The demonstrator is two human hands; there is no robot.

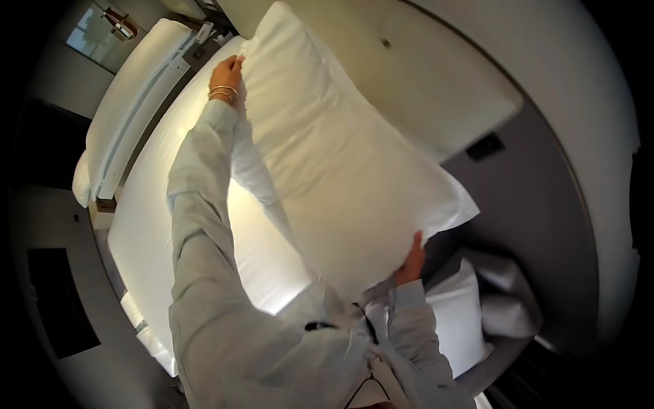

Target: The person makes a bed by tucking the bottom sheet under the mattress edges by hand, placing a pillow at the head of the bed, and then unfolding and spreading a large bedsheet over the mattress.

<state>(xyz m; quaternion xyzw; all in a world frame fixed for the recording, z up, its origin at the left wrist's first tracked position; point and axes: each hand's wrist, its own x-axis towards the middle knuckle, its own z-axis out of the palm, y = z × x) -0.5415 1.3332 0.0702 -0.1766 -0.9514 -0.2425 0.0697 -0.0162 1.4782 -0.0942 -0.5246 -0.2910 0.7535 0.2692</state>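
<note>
A large white pillow [334, 150] is held up at a slant in front of me, over the near side of a white bed [153, 184]. My left hand [227, 76], with bracelets at the wrist, pinches its upper left edge. At the lower right, my right hand [411, 262] grips the pillow's edge near a corner; its fingers are partly hidden behind the fabric.
Another white pillow [458, 317] lies on a grey seat [507, 293] at the lower right. A second bed [139, 102] with bedding stands at the upper left. A pale headboard panel [436, 75] is behind the held pillow. A dark screen [65, 303] is at the left.
</note>
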